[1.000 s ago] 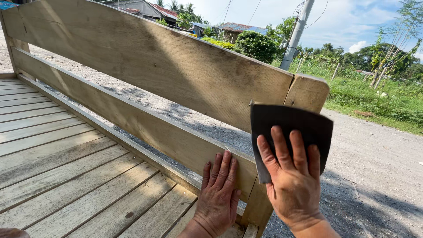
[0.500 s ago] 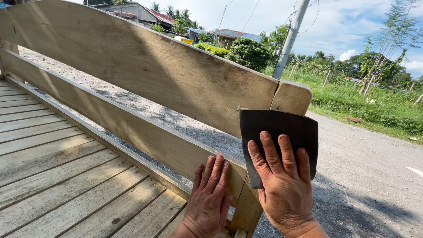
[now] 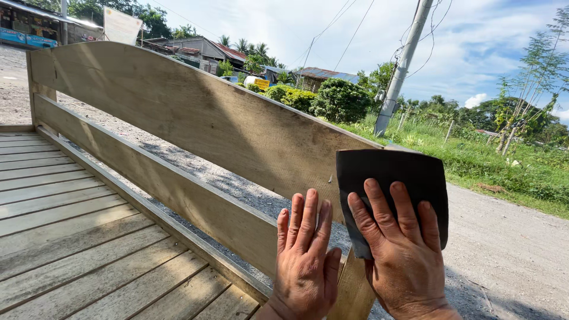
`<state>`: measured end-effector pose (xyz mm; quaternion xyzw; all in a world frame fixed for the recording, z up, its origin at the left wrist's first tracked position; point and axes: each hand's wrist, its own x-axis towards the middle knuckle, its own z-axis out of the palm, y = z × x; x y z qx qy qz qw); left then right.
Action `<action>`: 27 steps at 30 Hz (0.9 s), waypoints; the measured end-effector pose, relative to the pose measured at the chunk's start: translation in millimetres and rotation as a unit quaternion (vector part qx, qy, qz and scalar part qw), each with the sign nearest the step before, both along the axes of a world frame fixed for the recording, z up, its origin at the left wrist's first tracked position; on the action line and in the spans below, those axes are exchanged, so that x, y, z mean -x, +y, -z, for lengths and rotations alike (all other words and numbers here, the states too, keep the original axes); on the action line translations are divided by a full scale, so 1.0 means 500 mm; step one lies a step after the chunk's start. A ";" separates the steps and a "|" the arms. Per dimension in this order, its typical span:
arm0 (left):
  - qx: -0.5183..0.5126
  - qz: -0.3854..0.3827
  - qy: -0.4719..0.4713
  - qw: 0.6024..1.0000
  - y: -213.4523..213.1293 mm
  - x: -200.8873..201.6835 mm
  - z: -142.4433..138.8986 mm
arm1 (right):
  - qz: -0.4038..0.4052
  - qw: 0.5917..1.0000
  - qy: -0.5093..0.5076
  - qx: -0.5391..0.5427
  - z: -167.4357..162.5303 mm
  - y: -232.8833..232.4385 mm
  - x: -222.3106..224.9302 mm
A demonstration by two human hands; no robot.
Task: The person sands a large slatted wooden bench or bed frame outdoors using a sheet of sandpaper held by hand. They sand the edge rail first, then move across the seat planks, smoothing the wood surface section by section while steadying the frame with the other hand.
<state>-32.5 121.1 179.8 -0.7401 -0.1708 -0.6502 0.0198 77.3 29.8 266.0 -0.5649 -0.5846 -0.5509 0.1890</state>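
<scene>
A pale wooden bench fills the left of the view, with a wide curved top backrest board (image 3: 195,118), a lower rail (image 3: 172,189) and a slatted seat (image 3: 77,237). My right hand (image 3: 400,255) presses a dark sheet of sandpaper (image 3: 394,175) flat against the right end post of the backrest. My left hand (image 3: 305,261) lies flat, fingers together, on the lower rail just beside that post (image 3: 354,290), holding nothing.
Behind the bench runs a gravel road (image 3: 510,249). A grey utility pole (image 3: 403,65) stands past the backrest, with a grass verge (image 3: 492,160), bushes and low houses (image 3: 201,53) beyond.
My right hand has slid the sandpaper up along the end post, so the sheet now covers the post's top. My left hand stays flat on the lower rail.
</scene>
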 end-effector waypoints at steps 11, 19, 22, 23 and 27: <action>0.049 0.063 -0.020 0.997 0.017 -0.032 -0.043 | 0.047 0.998 -0.020 -0.034 -0.010 0.014 -0.017; 0.034 0.045 -0.030 0.998 0.020 -0.036 -0.026 | 0.006 0.999 0.006 -0.038 -0.113 0.043 -0.018; 0.031 0.051 -0.023 0.998 0.020 -0.031 -0.025 | -0.020 0.999 0.033 -0.035 -0.088 0.004 -0.006; 0.033 0.053 -0.024 0.998 0.021 -0.029 -0.025 | -0.010 0.999 0.012 -0.033 -0.083 -0.005 -0.005; 0.027 0.055 -0.029 0.998 0.021 -0.025 -0.030 | -0.009 1.000 0.005 -0.004 -0.120 0.007 -0.028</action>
